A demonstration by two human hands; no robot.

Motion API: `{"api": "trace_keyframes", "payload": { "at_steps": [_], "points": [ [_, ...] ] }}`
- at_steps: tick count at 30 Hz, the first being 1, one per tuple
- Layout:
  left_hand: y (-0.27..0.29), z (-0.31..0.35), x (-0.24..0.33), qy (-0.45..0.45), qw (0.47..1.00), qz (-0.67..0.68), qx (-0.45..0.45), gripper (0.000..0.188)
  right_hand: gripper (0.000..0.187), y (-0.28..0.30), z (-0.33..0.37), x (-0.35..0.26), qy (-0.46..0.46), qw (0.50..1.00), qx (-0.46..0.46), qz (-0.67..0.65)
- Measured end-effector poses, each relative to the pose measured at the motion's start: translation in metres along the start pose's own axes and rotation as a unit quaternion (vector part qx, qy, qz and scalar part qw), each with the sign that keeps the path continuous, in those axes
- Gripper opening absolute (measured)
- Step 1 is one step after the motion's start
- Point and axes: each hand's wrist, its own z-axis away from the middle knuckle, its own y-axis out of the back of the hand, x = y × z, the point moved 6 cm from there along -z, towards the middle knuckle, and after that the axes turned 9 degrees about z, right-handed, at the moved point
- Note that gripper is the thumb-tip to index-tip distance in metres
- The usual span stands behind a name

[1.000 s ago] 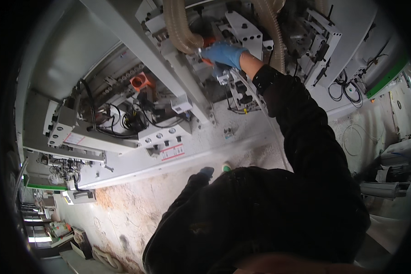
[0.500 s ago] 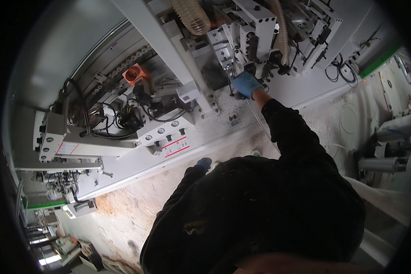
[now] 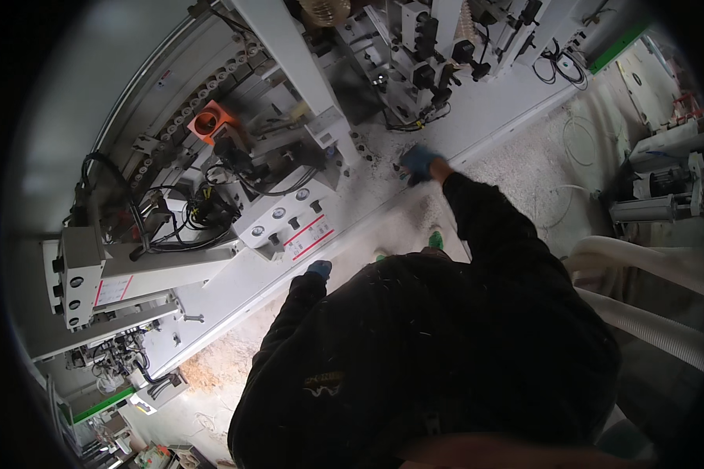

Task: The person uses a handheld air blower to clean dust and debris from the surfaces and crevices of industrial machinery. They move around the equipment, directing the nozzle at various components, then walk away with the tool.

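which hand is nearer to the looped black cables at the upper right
Right. The right hand is below and left of the looped black cables in the picture, apart from them; the left hand is much farther off, lower and further left.

Head view: a wide fisheye camera, the left of a side-by-side pair worn on the head, faces steeply downward. The wearer's dark torso (image 3: 422,344) lies nearest; the left hand (image 3: 319,269) and right hand (image 3: 419,164) lie farther off, with the white machine (image 3: 293,66) beyond, seen obliquely from above.
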Motion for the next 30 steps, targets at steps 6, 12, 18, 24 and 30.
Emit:
{"api": "trace_keyframes", "payload": {
  "at_steps": [6, 12, 18, 24, 30],
  "points": [
    [-0.05, 0.038, 0.045, -0.01, 0.999, 0.044, -0.011, 0.034, 0.036, -0.068, -0.011, -0.149, 0.147, 0.978, -0.075, -0.129],
    [-0.079, 0.064, 0.056, -0.047, 0.997, -0.054, -0.012, 0.041, 0.039, -0.143, 0.018, -0.061, 0.077, 0.992, -0.063, -0.08],
    [-0.108, 0.03, 0.022, -0.115, 0.979, -0.15, -0.075, 0.041, 0.04, -0.13, 0.122, 0.125, -0.331, 0.883, -0.095, -0.319],
    [-0.133, 0.009, 0.018, 0.038, 0.998, 0.046, -0.005, 0.04, 0.044, -0.062, 0.188, 0.194, -0.518, 0.695, 0.033, -0.497],
    [-0.151, 0.031, 0.098, -0.092, 0.991, -0.06, -0.079, 0.041, 0.039, -0.056, 0.215, 0.259, -0.507, 0.695, 0.095, -0.5]
  ]
}}
